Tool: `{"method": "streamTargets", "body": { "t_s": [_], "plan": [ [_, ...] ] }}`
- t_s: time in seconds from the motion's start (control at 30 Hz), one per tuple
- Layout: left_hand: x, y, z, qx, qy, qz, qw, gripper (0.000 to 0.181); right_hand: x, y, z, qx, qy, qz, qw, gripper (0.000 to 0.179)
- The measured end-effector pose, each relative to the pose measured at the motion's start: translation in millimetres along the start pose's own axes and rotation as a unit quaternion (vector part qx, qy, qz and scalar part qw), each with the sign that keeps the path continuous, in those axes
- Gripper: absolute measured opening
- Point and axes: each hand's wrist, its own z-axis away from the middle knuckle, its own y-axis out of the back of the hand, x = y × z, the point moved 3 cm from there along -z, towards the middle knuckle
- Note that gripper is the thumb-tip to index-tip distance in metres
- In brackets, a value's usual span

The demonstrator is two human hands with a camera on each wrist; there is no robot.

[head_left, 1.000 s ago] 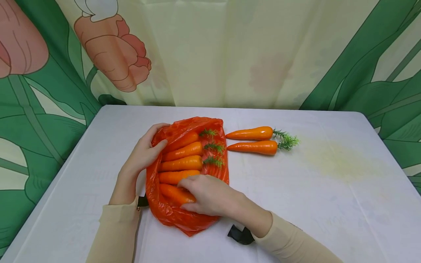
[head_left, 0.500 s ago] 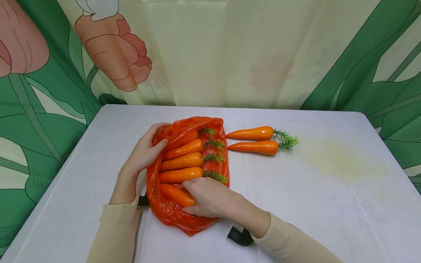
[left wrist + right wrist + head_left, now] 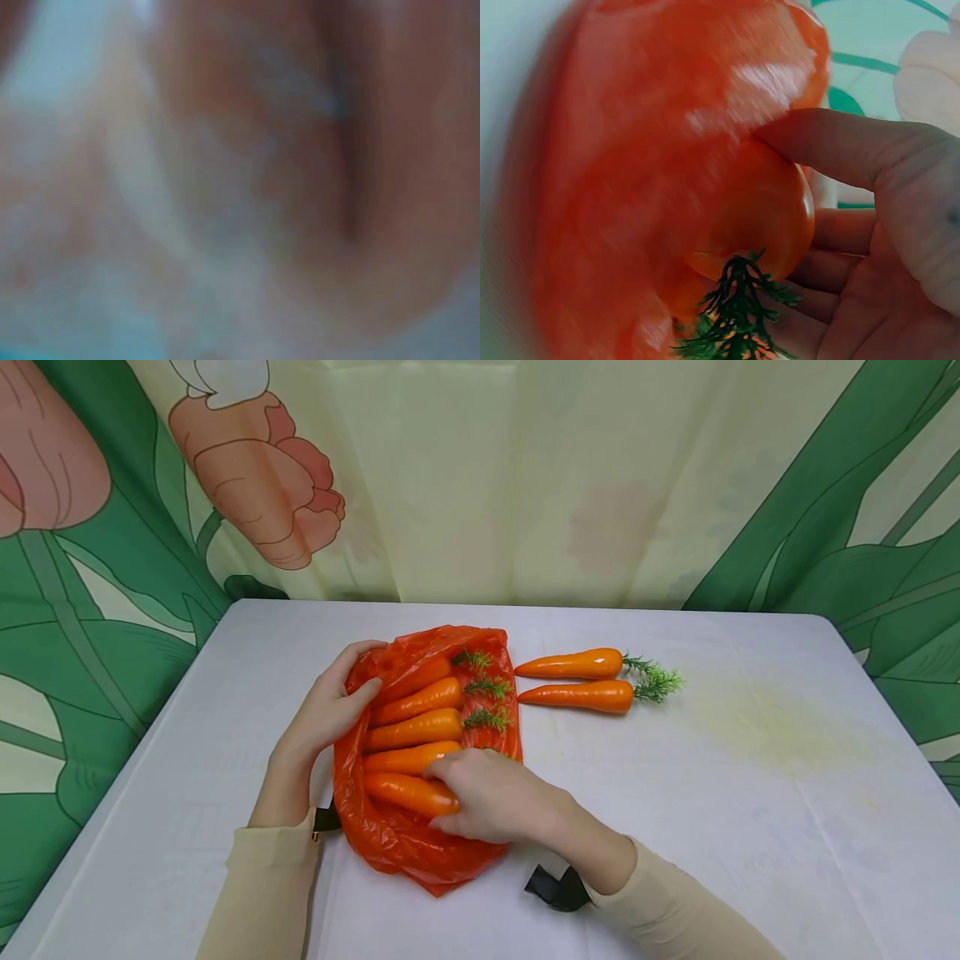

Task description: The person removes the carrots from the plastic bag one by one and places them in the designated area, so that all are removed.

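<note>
A white-covered desk (image 3: 675,827) with rounded far corners stands before a pale curtain (image 3: 487,485) printed with large green leaves and pink blooms, seen from my remote seat. A faint yellow stain (image 3: 795,743) marks the desk's right half, a crease running from it toward the near edge. Left of centre lies a crinkled red bag (image 3: 442,864), five orange carrots (image 3: 412,729) side by side within it. I see the fingers and thumb of the right hand (image 3: 498,793) gripping the nearest carrot (image 3: 408,793) inside the bag, while those of the left hand (image 3: 327,706) hold its left edge; my left wrist view is a blur. Just beside the bag, two loose carrots (image 3: 577,696) lie on the desk, tips toward it, leafy tops pointing away. Beige sleeves (image 3: 266,893) cover both forearms.
</note>
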Motion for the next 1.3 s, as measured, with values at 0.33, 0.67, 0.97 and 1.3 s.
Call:
{"method": "streamTargets", "body": {
  "t_s": [0.33,0.67,0.97,1.3],
  "plan": [
    [-0.4,0.6,-0.3,0.000,-0.002,-0.003,1.0000,0.047,12,22,8.4,0.016,-0.025,-0.026,0.9992,0.046],
    [-0.9,1.5,-0.3,0.003,-0.006,-0.002,1.0000,0.047,31,42,16.6,0.046,-0.021,-0.025,0.9984,0.045],
    [-0.3,1.8,0.1,0.006,-0.008,0.000,1.0000,0.047,48,57,27.8,0.063,-0.029,-0.039,0.9968,0.042],
    [-1.6,0.5,-1.7,0.005,-0.017,0.000,0.9998,0.045,66,69,38.9,0.081,-0.029,-0.046,0.9952,0.038]
  ]
}}
